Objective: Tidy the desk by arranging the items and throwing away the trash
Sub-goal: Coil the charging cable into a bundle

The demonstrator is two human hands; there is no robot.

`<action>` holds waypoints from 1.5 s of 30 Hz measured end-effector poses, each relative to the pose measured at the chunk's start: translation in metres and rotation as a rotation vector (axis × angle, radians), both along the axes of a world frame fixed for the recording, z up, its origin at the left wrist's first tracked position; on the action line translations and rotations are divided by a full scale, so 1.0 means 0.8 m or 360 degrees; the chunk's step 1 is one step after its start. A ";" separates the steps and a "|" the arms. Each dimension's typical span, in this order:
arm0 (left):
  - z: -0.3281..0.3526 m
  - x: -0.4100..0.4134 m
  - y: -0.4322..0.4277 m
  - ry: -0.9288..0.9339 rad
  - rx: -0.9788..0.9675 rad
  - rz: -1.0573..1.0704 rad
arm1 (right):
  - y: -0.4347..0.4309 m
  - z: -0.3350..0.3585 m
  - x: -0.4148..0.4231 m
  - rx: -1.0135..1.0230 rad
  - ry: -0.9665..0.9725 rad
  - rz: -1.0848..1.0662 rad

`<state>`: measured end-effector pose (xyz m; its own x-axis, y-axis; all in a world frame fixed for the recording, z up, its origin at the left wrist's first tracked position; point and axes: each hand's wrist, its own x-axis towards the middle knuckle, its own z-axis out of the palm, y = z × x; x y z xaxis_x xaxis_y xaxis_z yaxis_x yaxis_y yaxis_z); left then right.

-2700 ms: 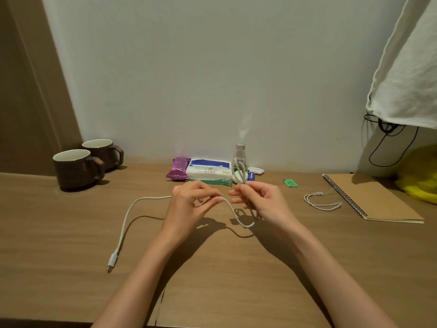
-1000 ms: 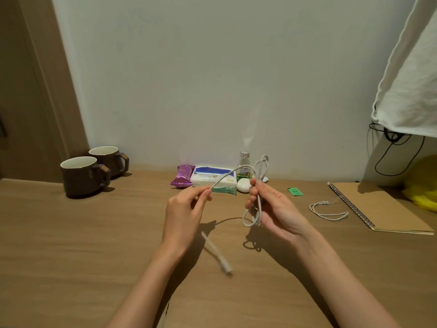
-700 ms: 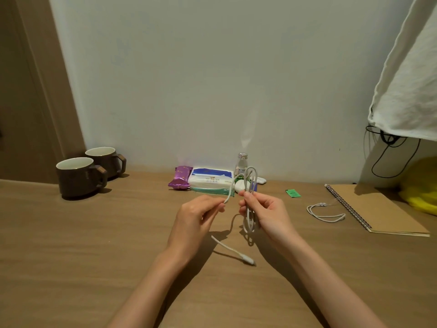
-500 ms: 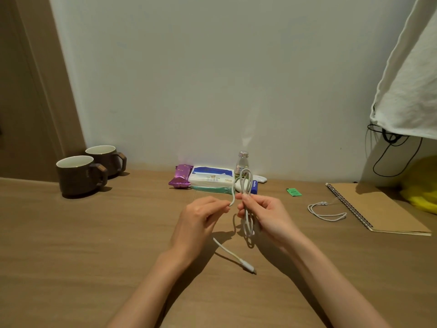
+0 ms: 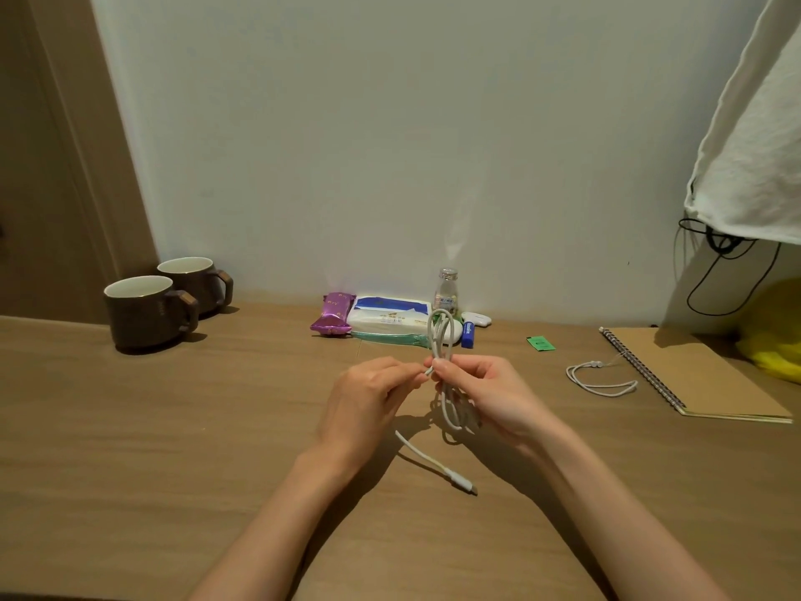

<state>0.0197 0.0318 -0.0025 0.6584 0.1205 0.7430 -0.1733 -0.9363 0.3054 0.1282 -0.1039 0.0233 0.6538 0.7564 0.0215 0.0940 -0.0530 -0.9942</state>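
Observation:
A white charging cable [image 5: 441,336] is folded into loops above the middle of the wooden desk [image 5: 173,427]. My right hand [image 5: 485,392] pinches the bundle of loops at its middle. My left hand [image 5: 368,396] pinches the cable right beside it. The loose tail runs down under my left hand and its plug [image 5: 461,482] lies on the desk.
Two brown mugs [image 5: 147,312] stand at the back left. By the wall lie a purple wrapper [image 5: 333,318], a tissue pack [image 5: 388,321], a small bottle [image 5: 446,292], a blue tube [image 5: 468,334] and a green scrap [image 5: 540,343]. A white cord [image 5: 600,379] and spiral notebook [image 5: 689,375] lie right.
The cable lay stretched out to the left across the desk; it has been gathered into loops in my right hand. Only a short tail with the plug is left on the desk.

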 end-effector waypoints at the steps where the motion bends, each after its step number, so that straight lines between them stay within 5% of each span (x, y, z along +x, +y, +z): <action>1: -0.001 0.000 0.000 0.0008 0.0000 0.0009 | 0.000 -0.001 0.000 -0.0001 -0.0011 -0.0003; 4: 0.002 0.000 -0.004 0.0029 -0.0071 0.0019 | 0.002 -0.004 -0.001 0.0045 -0.0022 -0.0028; 8: 0.006 0.002 -0.013 0.0168 -0.0647 -0.0071 | 0.002 -0.003 0.002 0.0217 0.0022 -0.0143; 13: 0.010 0.005 -0.017 0.0433 -0.1223 -0.0429 | -0.005 0.010 0.027 0.0837 0.0572 -0.0229; 20: 0.001 0.008 -0.010 0.0559 -0.1019 -0.0396 | -0.029 0.029 0.046 0.1418 0.1087 -0.0284; 23: 0.004 0.006 -0.004 0.0488 -0.1074 -0.0303 | -0.023 0.029 0.039 0.1257 0.0934 -0.0242; 30: 0.008 0.004 0.010 0.0171 -0.1003 -0.0233 | -0.012 0.008 0.015 0.0157 -0.0287 -0.0079; 38: 0.007 0.004 0.010 0.0090 -0.0562 -0.0092 | 0.000 0.000 -0.012 -0.0055 -0.0458 0.0043; 45: 0.007 0.005 0.005 0.0120 -0.0523 -0.0148 | 0.006 -0.013 -0.007 -0.0140 -0.0474 0.0080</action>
